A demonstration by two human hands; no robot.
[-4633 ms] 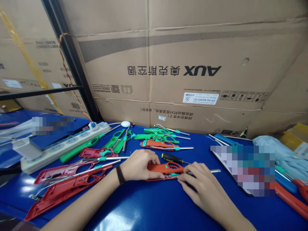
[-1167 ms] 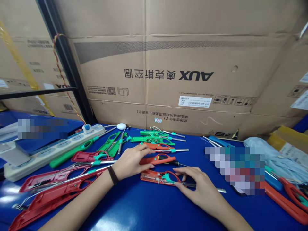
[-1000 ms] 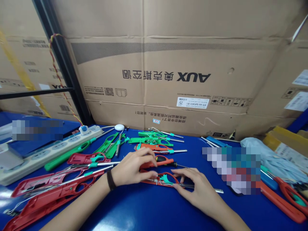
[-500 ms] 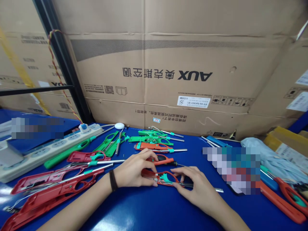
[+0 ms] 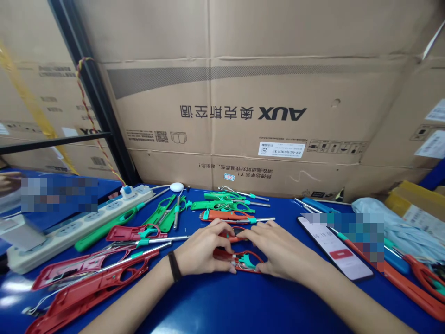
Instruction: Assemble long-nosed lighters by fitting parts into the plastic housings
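My left hand (image 5: 205, 248) is closed on the left end of an opened red stick lighter (image 5: 238, 261), thumb in front and fingers behind. The lighter lies on the blue tabletop, its green trigger and inner parts showing; my right hand hides its metal tube. Over its right end arches my right hand (image 5: 281, 248), thumb by the trigger and index finger stretched to an orange-and-black screwdriver handle (image 5: 239, 235) just behind. Thumb and index finger are apart; the other fingers are partly hidden. Beyond lies an orange stick lighter (image 5: 227, 215).
Opened red lighters (image 5: 93, 283) lie at left, green ones (image 5: 222, 205) at the back. A power strip (image 5: 79, 222) crosses the left side. A phone (image 5: 340, 250), an orange lighter (image 5: 413, 290) and pale blue cloth (image 5: 392, 227) are at right. A cardboard box (image 5: 222, 93) stands behind.
My right hand has moved from the lighter's tube up and left, its index finger now at the screwdriver handle. My left hand keeps its hold. The whole view has shifted slightly.
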